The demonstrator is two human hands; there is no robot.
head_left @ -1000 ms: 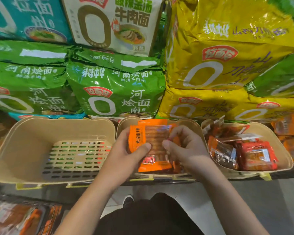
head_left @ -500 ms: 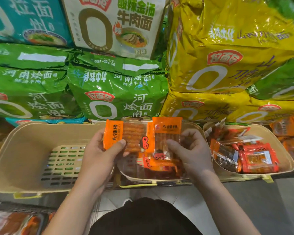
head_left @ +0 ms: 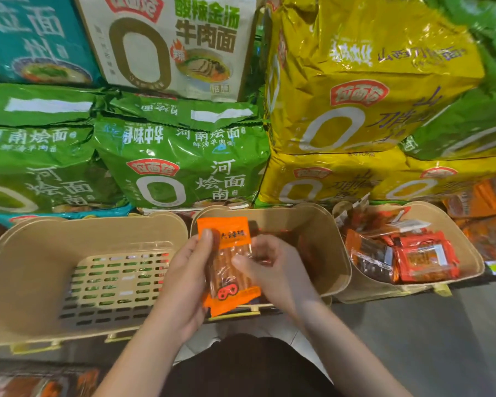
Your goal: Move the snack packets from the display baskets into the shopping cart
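The left basket [head_left: 26,282], beige with a slotted floor, sits left of the middle basket [head_left: 321,242], their rims touching. Behind it lie green noodle bags [head_left: 181,164] printed 河南烩面 with a red oval logo and a large white "0". Above these stands a cream noodle bag [head_left: 166,44] reading 酸辣金汤牛肉面, with a teal bag [head_left: 32,38] at its left.

The left hand [head_left: 181,285] reaches over the middle basket's front left corner, thumb curled onto the top left of the snack packet [head_left: 229,265] and the fingers behind it. The packet is held upright above the middle basket's front half. It is long and narrow, orange at both ends with a clear window showing reddish-brown sticks; the upper band carries dark characters too blurred to read surely, the lower band a red cartoon mark. More orange edges show behind it, so it may be more than one packet. The right hand [head_left: 272,270] grips its right side, thumb across the window and fingers curled behind.

Right of the middle basket, the right basket [head_left: 455,224] holds red and dark snack packets [head_left: 413,259]. Behind it are yellow noodle bags [head_left: 370,90] with the same red logo and "0".
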